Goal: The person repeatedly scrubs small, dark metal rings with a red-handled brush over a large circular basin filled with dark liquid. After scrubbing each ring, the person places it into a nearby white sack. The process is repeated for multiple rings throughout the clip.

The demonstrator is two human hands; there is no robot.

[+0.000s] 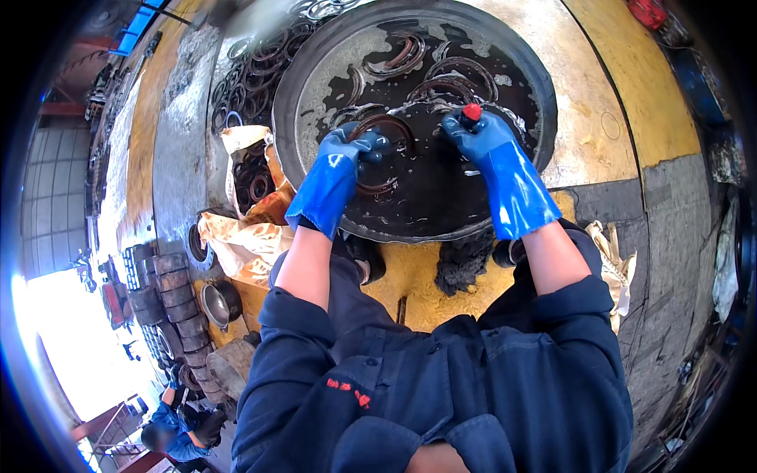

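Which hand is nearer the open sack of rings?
Left. The left hand, holding a ring over the basin, is right of the sack; the right hand, gripping a red-ended tool, is farther right.

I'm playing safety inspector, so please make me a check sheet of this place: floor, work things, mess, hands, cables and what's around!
Surface: yellow and grey floor, stained and worn.
Work things: round basin of dark liquid, with ring-shaped parts in it.
Clutter: heaped rings left of the basin, a torn sack and a metal pot.
Hands: both gloved in blue; left hand holds a dark ring, right hand a red-tipped object, kind unclear.
Cables: nothing seen for certain.
Surroundings: stacked dark cylinders, another person and bright glare, all at left.
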